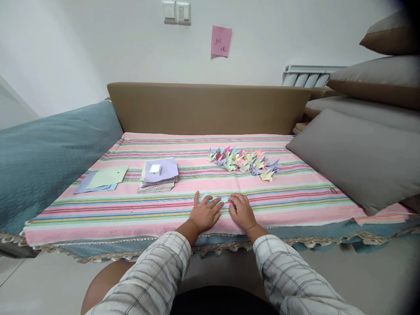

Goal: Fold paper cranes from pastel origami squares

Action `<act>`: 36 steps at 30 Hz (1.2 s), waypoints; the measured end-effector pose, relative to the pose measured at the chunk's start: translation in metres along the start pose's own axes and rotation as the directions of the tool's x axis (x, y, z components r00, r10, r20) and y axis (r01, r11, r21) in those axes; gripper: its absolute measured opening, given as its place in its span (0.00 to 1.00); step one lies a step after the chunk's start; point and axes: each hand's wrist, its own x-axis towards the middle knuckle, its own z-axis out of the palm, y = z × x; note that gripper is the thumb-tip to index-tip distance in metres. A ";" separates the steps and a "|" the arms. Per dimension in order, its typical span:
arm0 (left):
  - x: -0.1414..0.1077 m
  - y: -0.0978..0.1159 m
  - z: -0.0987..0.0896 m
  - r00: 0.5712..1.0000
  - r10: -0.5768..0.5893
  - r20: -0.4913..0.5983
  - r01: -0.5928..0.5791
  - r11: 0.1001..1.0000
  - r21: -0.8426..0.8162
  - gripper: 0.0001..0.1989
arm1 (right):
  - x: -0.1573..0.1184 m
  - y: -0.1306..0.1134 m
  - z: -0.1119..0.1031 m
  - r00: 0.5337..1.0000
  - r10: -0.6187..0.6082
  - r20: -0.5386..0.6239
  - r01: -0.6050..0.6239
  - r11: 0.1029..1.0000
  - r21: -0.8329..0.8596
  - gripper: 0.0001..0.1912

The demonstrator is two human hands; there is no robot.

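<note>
Left hand [205, 214] is laid flat, fingers spread wide, over a small piece of blue paper [206, 194] near the front of the striped cloth [131, 218]. Right hand [242, 212] is curled with its fingertips at the paper's right end; whether the paper is pinched there cannot be told. A fold seems to be being pressed, and for the next move the edges would need to be kept aligned. Paper cranes [244, 166] are gathered beyond.
</note>
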 end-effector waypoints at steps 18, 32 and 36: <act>-0.001 -0.001 0.001 1.000 0.009 -0.013 -0.009 1.000 0.018 0.17 | -0.002 -0.001 0.001 0.997 -0.073 -0.011 0.072 0.997 -0.037 0.14; 0.000 0.002 -0.004 0.999 -0.031 -0.010 0.030 0.999 -0.030 0.18 | 0.005 -0.020 0.006 0.994 0.001 0.112 -0.004 1.000 0.029 0.23; -0.001 0.001 -0.003 1.000 -0.022 -0.005 0.022 0.999 -0.025 0.18 | 0.008 -0.022 0.012 0.992 0.042 0.119 -0.044 0.999 0.016 0.24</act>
